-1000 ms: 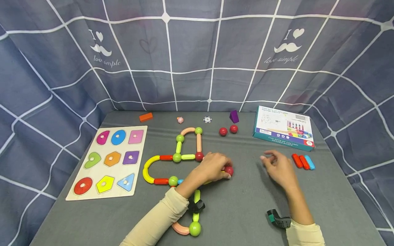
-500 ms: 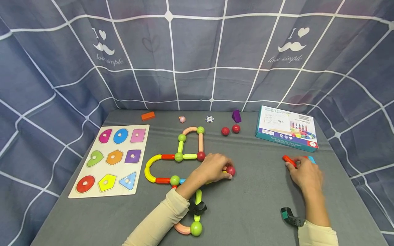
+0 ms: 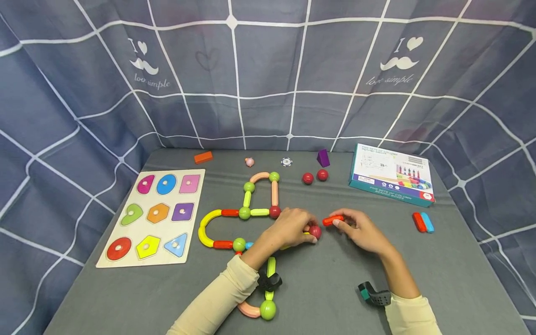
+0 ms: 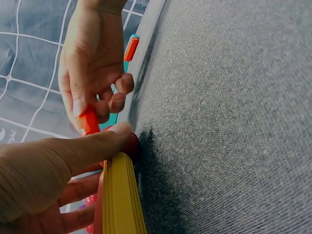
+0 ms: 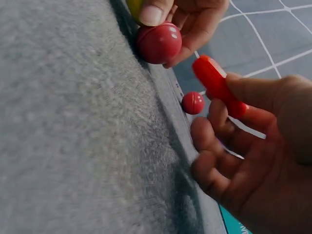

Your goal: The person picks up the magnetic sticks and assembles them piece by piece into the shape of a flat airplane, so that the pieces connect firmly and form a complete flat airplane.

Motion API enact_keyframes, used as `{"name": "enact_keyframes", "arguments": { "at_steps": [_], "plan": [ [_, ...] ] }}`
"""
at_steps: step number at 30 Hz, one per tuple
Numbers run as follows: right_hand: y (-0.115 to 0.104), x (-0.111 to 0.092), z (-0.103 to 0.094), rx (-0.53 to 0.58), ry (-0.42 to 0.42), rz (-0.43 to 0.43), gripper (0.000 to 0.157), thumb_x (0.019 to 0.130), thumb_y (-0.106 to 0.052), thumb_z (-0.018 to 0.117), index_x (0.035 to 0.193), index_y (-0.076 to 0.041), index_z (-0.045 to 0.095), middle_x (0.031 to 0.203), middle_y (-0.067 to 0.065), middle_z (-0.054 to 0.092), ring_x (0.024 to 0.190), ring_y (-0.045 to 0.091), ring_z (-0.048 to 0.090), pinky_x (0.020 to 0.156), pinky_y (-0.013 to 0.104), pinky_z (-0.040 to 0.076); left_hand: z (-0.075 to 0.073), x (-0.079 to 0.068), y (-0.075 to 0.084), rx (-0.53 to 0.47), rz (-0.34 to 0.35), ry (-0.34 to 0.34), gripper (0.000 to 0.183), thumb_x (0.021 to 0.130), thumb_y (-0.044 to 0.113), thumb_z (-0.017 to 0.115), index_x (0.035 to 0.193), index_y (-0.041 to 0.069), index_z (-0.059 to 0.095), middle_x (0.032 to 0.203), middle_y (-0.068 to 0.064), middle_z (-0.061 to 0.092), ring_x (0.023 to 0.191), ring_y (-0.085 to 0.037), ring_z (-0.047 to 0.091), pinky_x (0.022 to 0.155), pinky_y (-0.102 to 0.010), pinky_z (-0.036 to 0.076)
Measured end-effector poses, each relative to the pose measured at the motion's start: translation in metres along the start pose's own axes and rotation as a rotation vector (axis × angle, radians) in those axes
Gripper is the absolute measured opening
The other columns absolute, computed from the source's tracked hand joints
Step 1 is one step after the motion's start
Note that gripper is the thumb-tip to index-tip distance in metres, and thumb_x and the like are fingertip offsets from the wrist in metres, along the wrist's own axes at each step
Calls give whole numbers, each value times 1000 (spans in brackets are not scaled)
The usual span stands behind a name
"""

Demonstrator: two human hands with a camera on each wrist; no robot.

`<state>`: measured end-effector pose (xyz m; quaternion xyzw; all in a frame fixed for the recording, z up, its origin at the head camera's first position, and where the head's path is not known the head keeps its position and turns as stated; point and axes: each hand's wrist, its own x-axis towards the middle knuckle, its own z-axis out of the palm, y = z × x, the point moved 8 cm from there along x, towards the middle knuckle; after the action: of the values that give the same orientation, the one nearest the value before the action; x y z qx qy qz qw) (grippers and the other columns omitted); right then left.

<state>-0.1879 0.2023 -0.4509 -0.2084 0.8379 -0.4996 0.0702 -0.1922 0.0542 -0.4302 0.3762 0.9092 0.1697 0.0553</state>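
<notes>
My left hand (image 3: 290,228) grips a red ball (image 3: 315,232) at the right end of a linked shape of sticks and balls. A yellow stick (image 4: 123,195) runs from that ball back under the left hand, its thumb lying over the joint. Between thumb and fingers, my right hand (image 3: 363,232) pinches a short red stick (image 5: 218,85). One end of it points at the gripped ball, with a small gap between them in the right wrist view. Green balls (image 3: 244,213), a yellow curved stick (image 3: 204,229) and other coloured sticks form the rest; my left forearm hides part.
A wooden shape puzzle board (image 3: 152,218) lies at the left. Two loose red balls (image 3: 307,178) sit behind the hands, near a purple wedge (image 3: 323,158). A cardboard box (image 3: 392,174) is at the back right, with a red stick (image 3: 419,222) and a blue stick (image 3: 427,222) before it.
My right hand reached to the sticks at the right, took one red stick and brought it left, close to the gripped ball. The left hand stays on the ball.
</notes>
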Motion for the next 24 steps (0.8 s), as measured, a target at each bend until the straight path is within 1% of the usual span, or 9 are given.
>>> {"name": "enact_keyframes", "arguments": {
  "at_steps": [3, 6, 11, 14, 17, 19, 20, 22, 24],
  "plan": [
    [2, 4, 6, 76, -85, 21, 20, 97, -14, 55, 114, -6, 62, 84, 16, 61, 66, 30, 55, 51, 28, 44, 1, 1, 1, 1, -5, -6, 35, 75, 40, 79, 104, 22, 72, 90, 13, 65, 76, -1, 52, 68, -29, 36],
    [3, 9, 10, 104, -129, 31, 23, 98, -13, 53, 117, -2, 60, 86, 18, 61, 68, 31, 55, 54, 26, 43, 2, 1, 1, 10, -16, -9, 36, 75, 41, 79, 105, 22, 72, 92, 13, 65, 77, -2, 53, 68, -29, 36],
    [7, 16, 14, 129, -114, 66, 26, 96, -11, 55, 118, 4, 57, 95, 16, 63, 73, 27, 59, 62, 27, 48, 3, 1, 1, 6, -29, -17, 37, 75, 41, 79, 106, 22, 72, 92, 14, 65, 77, -2, 53, 69, -30, 37],
    [11, 18, 12, 114, -87, 91, 27, 96, -12, 56, 116, 6, 58, 95, 15, 63, 71, 25, 59, 61, 28, 48, 4, 1, 1, 3, -28, -16, 37, 75, 42, 79, 105, 23, 72, 90, 14, 64, 75, -2, 51, 68, -29, 36],
    [13, 25, 1, 15, -12, 103, 28, 96, -17, 57, 114, 4, 59, 89, 13, 63, 66, 20, 58, 57, 28, 47, 5, 1, 0, 3, -29, -14, 37, 75, 42, 79, 106, 22, 72, 91, 14, 64, 75, -1, 51, 68, -28, 36],
    [12, 33, -10, -91, 72, 95, 29, 96, -21, 58, 115, 1, 60, 89, 11, 64, 65, 17, 56, 56, 28, 45, 5, 1, 0, 3, -28, -15, 38, 76, 42, 78, 107, 21, 71, 93, 13, 64, 75, -1, 51, 68, -28, 36],
    [10, 39, -16, -147, 114, 84, 31, 95, -21, 60, 116, 1, 60, 91, 12, 64, 66, 17, 56, 57, 28, 44, 5, 0, 0, 0, -29, -16, 38, 76, 41, 78, 107, 20, 71, 93, 13, 65, 76, -1, 51, 69, -28, 35],
    [6, 52, -26, -249, 175, 49, 35, 93, -19, 61, 123, 0, 56, 102, 16, 62, 67, 18, 55, 59, 31, 43, 4, 0, 0, -1, -30, -16, 39, 76, 41, 78, 108, 20, 71, 94, 13, 65, 77, -2, 51, 69, -28, 36],
    [3, 67, -32, -332, 197, 18, 42, 93, -16, 62, 131, -1, 51, 115, 19, 57, 71, 21, 54, 63, 35, 43, 4, 0, 0, -2, -27, -19, 39, 77, 41, 78, 108, 20, 71, 94, 12, 65, 78, -2, 52, 70, -28, 36]
  ]
}}
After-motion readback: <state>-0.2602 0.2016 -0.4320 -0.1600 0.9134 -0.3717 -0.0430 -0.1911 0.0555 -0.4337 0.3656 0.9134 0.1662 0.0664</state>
